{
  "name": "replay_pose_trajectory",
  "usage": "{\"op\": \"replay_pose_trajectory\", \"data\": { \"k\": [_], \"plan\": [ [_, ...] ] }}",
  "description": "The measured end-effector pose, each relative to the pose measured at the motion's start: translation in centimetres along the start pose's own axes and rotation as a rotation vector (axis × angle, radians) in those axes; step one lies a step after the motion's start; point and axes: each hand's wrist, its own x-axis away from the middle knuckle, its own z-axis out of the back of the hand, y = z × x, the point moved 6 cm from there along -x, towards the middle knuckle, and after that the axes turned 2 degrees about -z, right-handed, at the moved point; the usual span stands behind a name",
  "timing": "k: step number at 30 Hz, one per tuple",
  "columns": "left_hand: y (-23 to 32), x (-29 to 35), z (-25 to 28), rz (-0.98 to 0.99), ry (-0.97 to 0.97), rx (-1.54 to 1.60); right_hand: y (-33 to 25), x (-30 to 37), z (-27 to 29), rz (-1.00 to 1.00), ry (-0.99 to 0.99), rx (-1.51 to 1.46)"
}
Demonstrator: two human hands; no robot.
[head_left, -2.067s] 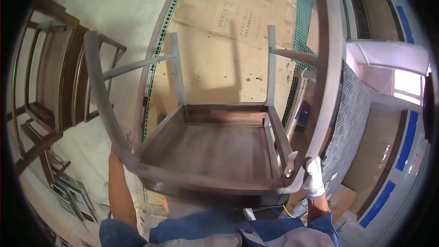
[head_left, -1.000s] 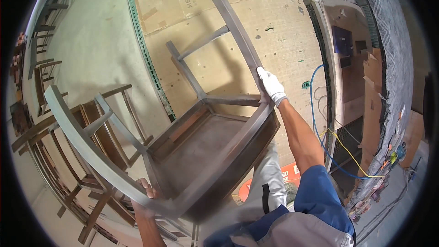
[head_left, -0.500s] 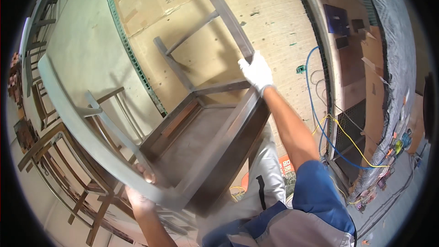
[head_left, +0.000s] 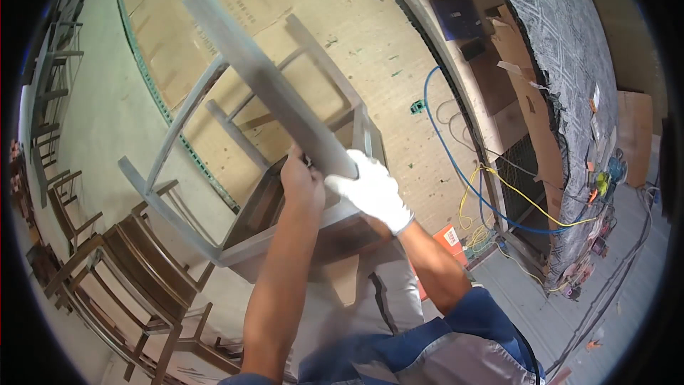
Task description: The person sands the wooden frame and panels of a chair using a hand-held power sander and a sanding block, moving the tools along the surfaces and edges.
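Note:
A grey-brown wooden chair frame (head_left: 182,232) lies tilted in front of me, its legs and rails sticking up and away. One thick curved leg (head_left: 263,78) slants across the middle toward me. My right hand (head_left: 370,189), in a white glove, is wrapped round the near end of that leg. Close beside it, my bare left hand (head_left: 303,178) is closed, fingers curled by the leg's underside. A small dark bit shows at its fingertips, too little to name. Both hands partly hide the box-like seat frame (head_left: 256,207) below.
More wooden chairs (head_left: 142,257) stand at left, with others along the far-left wall. Flattened cardboard (head_left: 214,0) covers the floor ahead. At right are a blue hose (head_left: 445,142), a yellow cord (head_left: 513,185) and a bench draped in grey cloth (head_left: 548,36). An orange-red box (head_left: 449,242) sits near my legs.
The chair frame has turned, bringing the thick leg across the middle. My right hand has moved from a far joint to this leg's near end. My left hand came up and right from lower left.

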Motion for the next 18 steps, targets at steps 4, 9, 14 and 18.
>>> {"op": "replay_pose_trajectory", "data": {
  "k": [4,9,14,18],
  "plan": [
    [-4.2,-2.3,-3.8,-0.011,-0.077,0.026,4.5,-3.9,3.8,-0.049,0.023,-0.158],
    [-4.1,-2.8,-4.3,-0.131,-0.155,-0.195,7.8,-9.8,6.8,-0.116,-0.010,-0.097],
    [-3.4,1.2,0.4,-0.359,-0.147,-0.555,12.3,-14.7,8.8,-0.044,0.081,-0.026],
    [-3.7,1.6,3.1,-0.435,-0.141,-0.682,13.5,-16.3,10.4,-0.126,-0.073,-0.206]
  ]
}}
